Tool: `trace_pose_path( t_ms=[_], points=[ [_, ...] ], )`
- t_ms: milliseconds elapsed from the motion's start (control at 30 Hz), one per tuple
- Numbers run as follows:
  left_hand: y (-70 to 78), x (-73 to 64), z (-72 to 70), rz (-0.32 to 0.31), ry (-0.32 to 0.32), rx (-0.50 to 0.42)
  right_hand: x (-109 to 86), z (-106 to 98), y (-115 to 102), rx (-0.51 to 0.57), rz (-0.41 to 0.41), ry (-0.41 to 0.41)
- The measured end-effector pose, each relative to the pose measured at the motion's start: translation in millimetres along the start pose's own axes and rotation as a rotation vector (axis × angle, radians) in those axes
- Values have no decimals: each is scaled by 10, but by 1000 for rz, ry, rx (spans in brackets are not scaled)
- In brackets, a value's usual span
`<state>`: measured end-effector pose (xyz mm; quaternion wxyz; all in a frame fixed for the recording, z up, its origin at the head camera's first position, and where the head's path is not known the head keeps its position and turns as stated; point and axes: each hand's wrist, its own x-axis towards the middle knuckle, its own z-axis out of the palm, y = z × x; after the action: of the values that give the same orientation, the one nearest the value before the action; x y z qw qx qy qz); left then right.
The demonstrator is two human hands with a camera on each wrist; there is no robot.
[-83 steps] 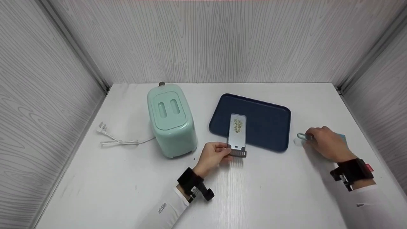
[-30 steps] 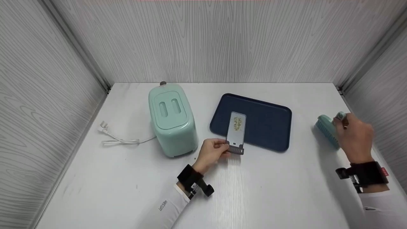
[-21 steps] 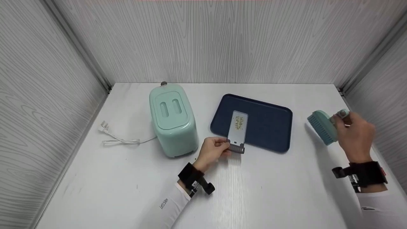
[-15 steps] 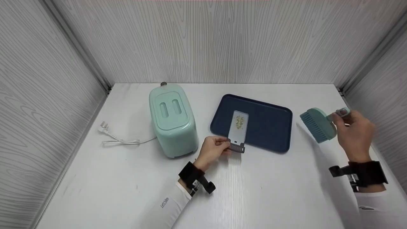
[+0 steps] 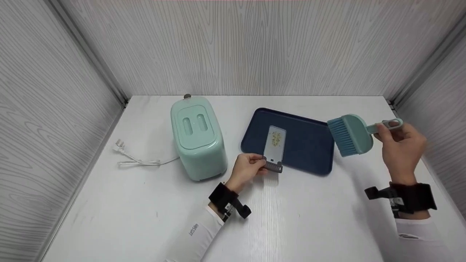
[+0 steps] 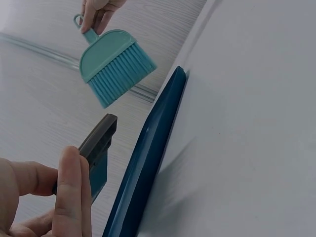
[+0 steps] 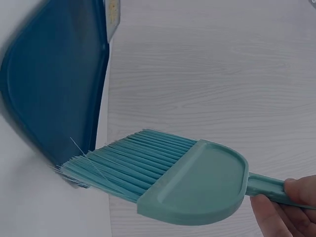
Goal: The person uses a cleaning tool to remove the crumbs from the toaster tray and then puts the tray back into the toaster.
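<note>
My left hand (image 5: 247,168) pinches the dark grey end of a toaster crumb tray (image 5: 269,152), thumb on top. Yellowish crumbs (image 5: 276,138) lie on the tray's pale far half. In the left wrist view, the crumb tray appears raised above the blue serving tray (image 5: 307,145). My right hand (image 5: 403,149) grips the handle of a mint-green hand brush (image 5: 358,134) between thumb and fingers. Its blue-green bristles point left, over the serving tray's right edge, as the right wrist view also shows.
A mint-green toaster (image 5: 198,140) stands left of the serving tray, its top showing a lid with two oval recesses. Its white cord (image 5: 140,162) and plug lie on the white table (image 5: 153,218). Grey wood-grain walls (image 5: 233,47) enclose the back and sides.
My right hand has picked up the brush at the right, lifted it, turned its bristles leftward and brought it towards the serving tray. My left hand keeps the crumb tray almost where it was.
</note>
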<state>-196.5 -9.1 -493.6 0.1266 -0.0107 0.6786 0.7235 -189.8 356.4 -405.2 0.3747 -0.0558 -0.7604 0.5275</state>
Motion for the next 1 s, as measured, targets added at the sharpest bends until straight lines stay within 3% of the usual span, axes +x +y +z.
trace_pose_path(
  t_ms=[600,1000],
  points=[
    [-78,135,36,-12,-3,-19,-180,414,-145,339,47,-27],
    [-70,176,38,-25,21,6,-327,816,-293,394,25,-72]
  ],
)
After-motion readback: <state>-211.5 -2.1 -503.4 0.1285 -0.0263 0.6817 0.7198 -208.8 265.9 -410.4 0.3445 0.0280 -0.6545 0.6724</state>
